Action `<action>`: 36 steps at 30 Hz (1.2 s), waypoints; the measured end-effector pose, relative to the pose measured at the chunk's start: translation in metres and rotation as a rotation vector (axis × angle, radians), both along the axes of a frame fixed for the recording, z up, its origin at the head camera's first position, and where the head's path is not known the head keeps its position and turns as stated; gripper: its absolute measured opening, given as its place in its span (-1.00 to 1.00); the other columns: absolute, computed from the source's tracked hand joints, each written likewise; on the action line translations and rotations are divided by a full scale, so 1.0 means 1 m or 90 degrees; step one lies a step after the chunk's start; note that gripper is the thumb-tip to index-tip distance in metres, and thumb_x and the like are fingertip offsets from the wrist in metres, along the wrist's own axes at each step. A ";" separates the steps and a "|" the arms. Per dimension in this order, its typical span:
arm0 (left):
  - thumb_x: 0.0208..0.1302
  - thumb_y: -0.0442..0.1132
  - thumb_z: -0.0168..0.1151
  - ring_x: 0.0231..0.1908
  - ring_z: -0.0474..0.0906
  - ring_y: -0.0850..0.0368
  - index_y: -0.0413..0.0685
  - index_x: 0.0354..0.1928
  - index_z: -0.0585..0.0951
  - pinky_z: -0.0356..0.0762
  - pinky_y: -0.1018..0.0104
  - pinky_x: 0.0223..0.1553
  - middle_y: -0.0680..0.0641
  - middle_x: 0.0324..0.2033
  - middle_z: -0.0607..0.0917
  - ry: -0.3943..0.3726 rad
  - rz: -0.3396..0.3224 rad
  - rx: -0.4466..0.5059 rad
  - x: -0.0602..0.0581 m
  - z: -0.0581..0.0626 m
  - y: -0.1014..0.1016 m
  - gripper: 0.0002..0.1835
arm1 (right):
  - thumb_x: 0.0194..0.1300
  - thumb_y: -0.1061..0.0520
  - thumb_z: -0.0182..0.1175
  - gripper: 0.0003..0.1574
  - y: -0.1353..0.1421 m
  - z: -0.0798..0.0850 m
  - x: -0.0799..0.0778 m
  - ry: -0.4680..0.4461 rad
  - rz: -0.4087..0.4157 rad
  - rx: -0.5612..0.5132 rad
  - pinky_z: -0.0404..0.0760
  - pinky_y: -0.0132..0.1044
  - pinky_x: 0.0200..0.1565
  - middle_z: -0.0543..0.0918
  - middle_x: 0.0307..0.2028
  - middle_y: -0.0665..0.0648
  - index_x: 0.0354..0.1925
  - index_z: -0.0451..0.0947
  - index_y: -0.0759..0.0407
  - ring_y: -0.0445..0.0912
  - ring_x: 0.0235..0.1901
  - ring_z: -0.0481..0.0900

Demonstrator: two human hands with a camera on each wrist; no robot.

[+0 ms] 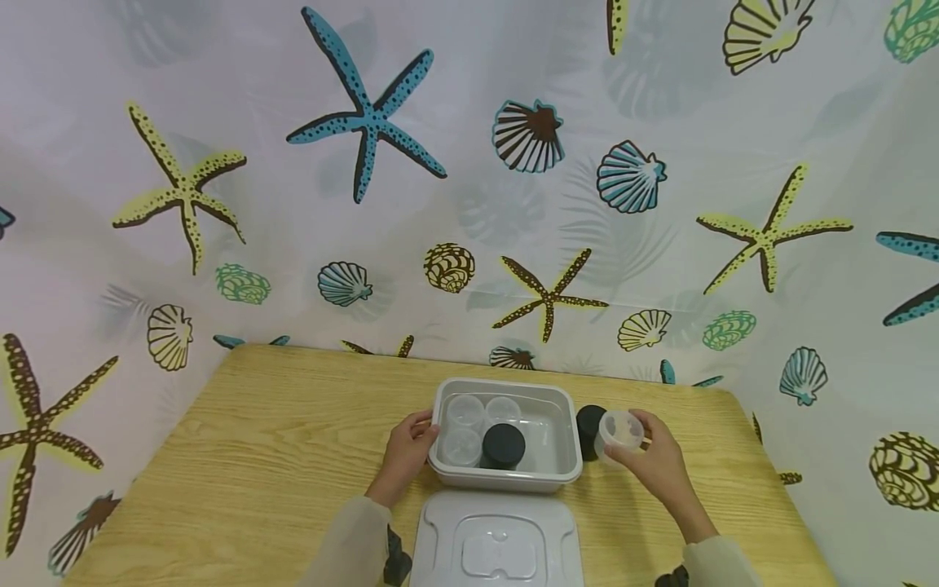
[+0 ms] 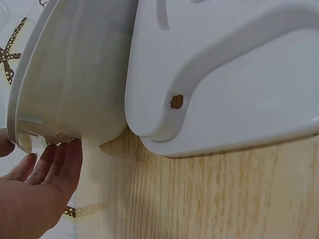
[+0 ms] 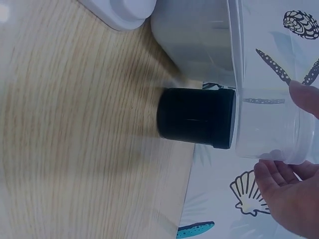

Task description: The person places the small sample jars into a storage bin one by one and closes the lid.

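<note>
White lid point(image 1: 499, 554) lies flat nearest you, in front of the box point(image 1: 506, 482). Your right hand point(image 1: 655, 458) grasps a clear jar point(image 1: 620, 430) between thumb and fingers, off the table point(image 1: 293, 440), past the box's right edge; rimmed end up, long axis roughly vertical. Your left hand point(image 1: 409, 450) grips the box's left rim. Black jar point(image 1: 589, 432) stands upright just beside the right edge. Shell-print curtain point(image 1: 455, 212) behind.

Jars point(image 1: 464, 447) in the tub point(image 1: 500, 483) — lid point(image 1: 499, 542) before it, another jar point(image 1: 589, 422) to its right.
</note>
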State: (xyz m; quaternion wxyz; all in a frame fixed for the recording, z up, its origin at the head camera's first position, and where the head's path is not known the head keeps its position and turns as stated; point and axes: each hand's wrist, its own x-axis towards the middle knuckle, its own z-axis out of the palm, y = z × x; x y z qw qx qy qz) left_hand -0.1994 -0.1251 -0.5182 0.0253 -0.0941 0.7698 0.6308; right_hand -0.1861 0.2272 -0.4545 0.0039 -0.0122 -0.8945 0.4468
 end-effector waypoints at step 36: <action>0.41 -0.30 0.04 -0.04 0.58 -0.07 -0.30 0.25 0.39 0.55 0.37 -0.30 -0.37 0.04 0.59 0.001 -0.005 0.010 0.004 0.005 0.000 -0.58 | 0.13 0.16 0.33 -0.13 -0.025 0.016 -0.023 0.036 0.034 0.004 0.39 0.09 0.23 0.34 0.23 0.38 0.31 0.19 0.37 0.22 0.22 0.35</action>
